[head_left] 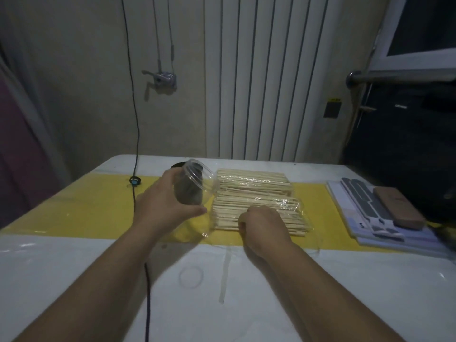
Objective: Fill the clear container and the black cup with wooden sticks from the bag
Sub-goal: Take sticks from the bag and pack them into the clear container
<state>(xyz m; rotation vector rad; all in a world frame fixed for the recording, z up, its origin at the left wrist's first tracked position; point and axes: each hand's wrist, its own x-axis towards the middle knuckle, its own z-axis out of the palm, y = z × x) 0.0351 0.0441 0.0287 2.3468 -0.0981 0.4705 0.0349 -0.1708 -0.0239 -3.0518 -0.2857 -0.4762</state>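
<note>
My left hand (162, 206) grips the clear container (195, 183), tilted with its open mouth pointing up and right toward the sticks. A clear plastic bag of pale wooden sticks (256, 193) lies flat on the yellow strip of the table. On the bag's near edge rests my right hand (261, 225), its fingers curled onto the sticks there. The black cup (178, 165) is mostly hidden behind the container; only its dark rim shows.
A black cable (134, 169) runs down the wall and across the table to a small clip. At the right edge lie papers with grey nail files and a brown block (397, 211). A white radiator stands behind the table (320, 280).
</note>
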